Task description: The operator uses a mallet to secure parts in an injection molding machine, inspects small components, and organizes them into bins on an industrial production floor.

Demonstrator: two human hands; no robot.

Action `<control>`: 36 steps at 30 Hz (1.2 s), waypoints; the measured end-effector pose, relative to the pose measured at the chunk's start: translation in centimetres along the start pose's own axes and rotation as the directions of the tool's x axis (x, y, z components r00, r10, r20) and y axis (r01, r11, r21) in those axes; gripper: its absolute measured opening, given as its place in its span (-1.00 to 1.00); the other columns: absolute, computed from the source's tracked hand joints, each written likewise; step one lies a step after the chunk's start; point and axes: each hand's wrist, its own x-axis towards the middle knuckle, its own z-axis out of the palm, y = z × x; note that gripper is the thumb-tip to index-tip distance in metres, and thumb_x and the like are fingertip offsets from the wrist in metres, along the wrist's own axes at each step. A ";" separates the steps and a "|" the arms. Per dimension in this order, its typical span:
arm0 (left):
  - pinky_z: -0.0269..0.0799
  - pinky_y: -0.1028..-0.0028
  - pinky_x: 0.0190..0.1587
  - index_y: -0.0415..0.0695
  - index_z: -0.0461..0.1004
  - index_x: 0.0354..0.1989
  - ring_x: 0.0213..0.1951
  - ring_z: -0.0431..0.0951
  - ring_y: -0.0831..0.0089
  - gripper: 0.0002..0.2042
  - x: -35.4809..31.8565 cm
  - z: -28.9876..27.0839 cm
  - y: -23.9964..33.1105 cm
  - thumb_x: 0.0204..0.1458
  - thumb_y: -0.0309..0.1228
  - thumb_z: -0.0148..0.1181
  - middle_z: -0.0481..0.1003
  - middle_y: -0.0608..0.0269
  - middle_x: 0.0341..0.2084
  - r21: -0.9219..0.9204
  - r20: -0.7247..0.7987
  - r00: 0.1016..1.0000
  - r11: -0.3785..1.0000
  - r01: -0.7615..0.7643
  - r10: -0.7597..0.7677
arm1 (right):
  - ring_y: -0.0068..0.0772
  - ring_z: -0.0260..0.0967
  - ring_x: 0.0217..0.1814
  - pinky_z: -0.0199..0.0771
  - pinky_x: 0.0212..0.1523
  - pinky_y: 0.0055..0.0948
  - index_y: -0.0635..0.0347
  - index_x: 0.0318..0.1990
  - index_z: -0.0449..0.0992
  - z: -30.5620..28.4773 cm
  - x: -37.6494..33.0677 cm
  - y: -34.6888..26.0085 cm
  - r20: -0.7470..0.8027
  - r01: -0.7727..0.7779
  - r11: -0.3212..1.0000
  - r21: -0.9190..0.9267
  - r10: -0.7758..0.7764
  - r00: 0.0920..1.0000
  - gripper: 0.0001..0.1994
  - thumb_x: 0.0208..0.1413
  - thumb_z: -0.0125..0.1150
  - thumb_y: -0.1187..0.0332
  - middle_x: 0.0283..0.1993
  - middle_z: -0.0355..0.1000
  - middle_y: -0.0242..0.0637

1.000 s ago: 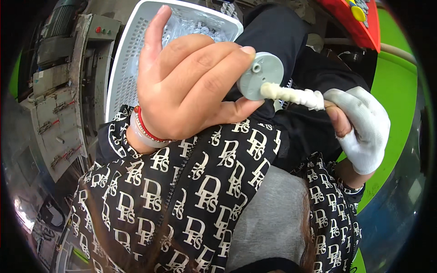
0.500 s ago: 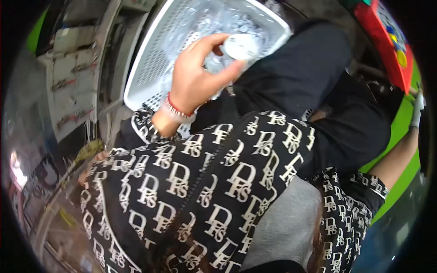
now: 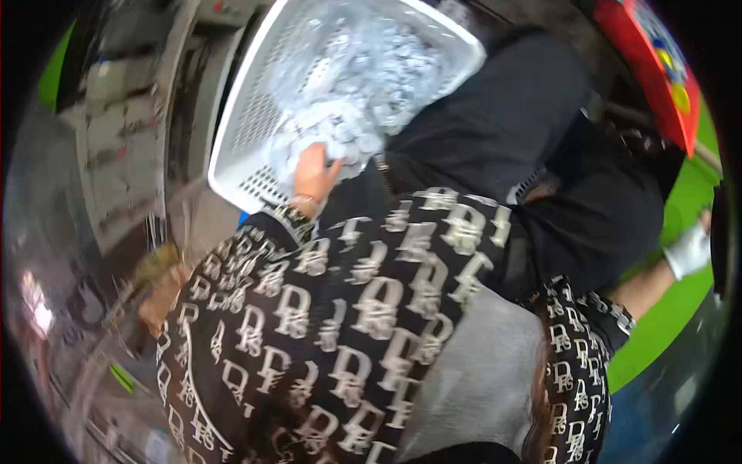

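Observation:
My left hand [image 3: 313, 174] reaches into the near left part of a white perforated plastic basket [image 3: 224, 158]. Its fingertips touch a heap of small pale white pieces [image 3: 332, 127], blurred by motion. Thumb and forefinger look apart, and no piece shows clearly held between them. Beyond the hand, clear plastic film and more small greyish-white pieces [image 3: 402, 69] fill the basket. Far to the right, my right hand [image 3: 688, 251] wears a white glove over a green surface [image 3: 665, 309]. The picture's dark rim cuts off most of its fingers.
My legs in black trousers [image 3: 495, 108] lie against the basket's right side. A red bin [image 3: 649, 69] with yellow and blue things in it stands at the far right. Grey metal cabinets [image 3: 124, 124] rise on the left.
Half a second ago my left hand held a round white disc above the basket. It has moved down and nearer to me, among the pieces. My gloved right hand shows more now.

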 end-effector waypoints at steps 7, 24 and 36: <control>0.27 0.28 -0.03 -0.26 0.31 -0.03 -0.09 0.36 0.15 -0.56 -1.1 -1.5 -6.3 -0.08 -0.30 0.16 0.36 -0.02 -0.13 0.151 0.290 0.932 0.951 -0.268 0.217 | -0.18 0.39 -0.09 0.36 -0.05 -0.32 0.20 -0.16 0.48 2.8 -32.4 5.9 0.165 -0.595 0.725 -0.348 0.672 0.722 -0.74 0.03 -0.02 0.33 -0.15 0.44 -0.12; -0.13 0.33 0.25 -0.30 0.04 0.19 0.21 0.08 0.25 -0.46 18.3 -12.5 26.9 0.17 -0.13 -0.32 0.10 0.02 0.17 -0.435 0.124 0.990 0.901 -0.004 0.064 | -0.14 0.16 0.20 0.08 0.19 -0.27 0.20 0.07 0.33 8.4 -54.5 7.6 0.150 -0.803 -0.385 -0.455 0.855 -0.496 -0.31 -0.08 -0.01 -0.19 0.15 0.25 -0.07; -0.13 0.32 0.24 -0.30 0.06 0.18 0.19 0.09 0.26 -0.39 18.2 -13.7 25.1 0.11 -0.03 -0.23 0.13 0.04 0.14 -0.545 0.142 0.989 0.831 0.112 -0.041 | -0.06 0.33 0.01 0.27 -0.02 -0.27 0.21 -0.21 0.51 18.2 -37.6 17.9 0.446 -0.748 0.352 -0.562 0.891 0.084 -0.60 -0.05 -0.03 0.09 -0.09 0.42 -0.05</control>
